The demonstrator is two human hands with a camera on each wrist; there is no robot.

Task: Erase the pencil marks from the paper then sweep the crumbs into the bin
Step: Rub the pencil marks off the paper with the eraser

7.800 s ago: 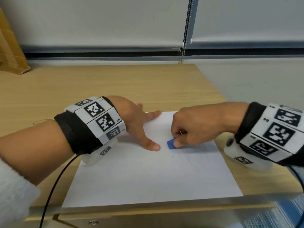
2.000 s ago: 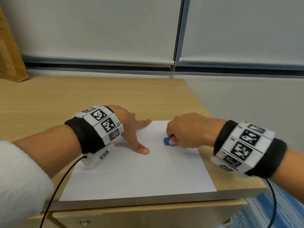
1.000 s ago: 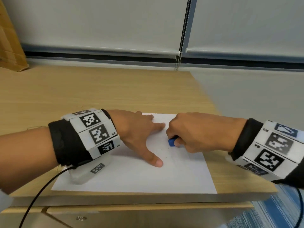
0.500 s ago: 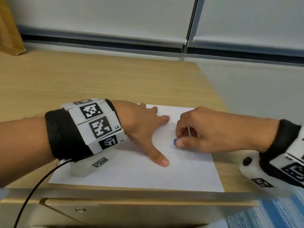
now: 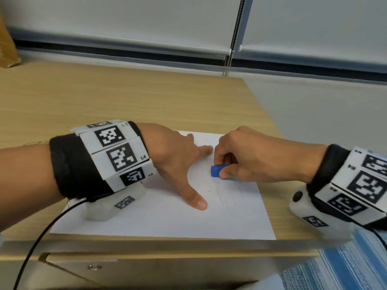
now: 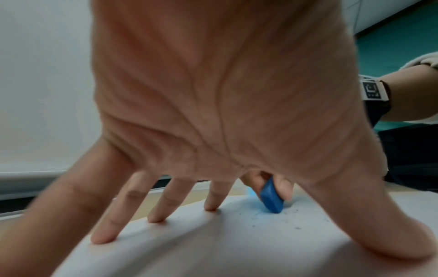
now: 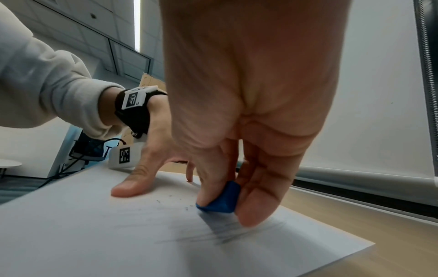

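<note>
Eraser [image 5: 217, 171] blue; paper [image 5: 167, 218] white, grey pencil marks [image 7: 222, 236]; worktop [image 5: 125, 101] light wood-grain; wrist bands [image 5: 117, 155] black-and-white checked.

Left hand [image 6: 225, 105] is seen from the palm side, fingers spread and straight, fingertips [image 6: 104, 238] and thumb pressed on the paper [image 6: 213, 253]. Beyond the palm, a blue eraser [image 6: 271, 198] is pinched between fingers of the right hand [image 6: 282, 187]; its lower corner is touching the paper. Dark crumbs [image 6: 297, 228] are scattered around the eraser. A tagged wristband [image 6: 373, 90] is visible at right. A strip of wooden desk [image 6: 189, 196] is visible past the sheet's far edge
</note>
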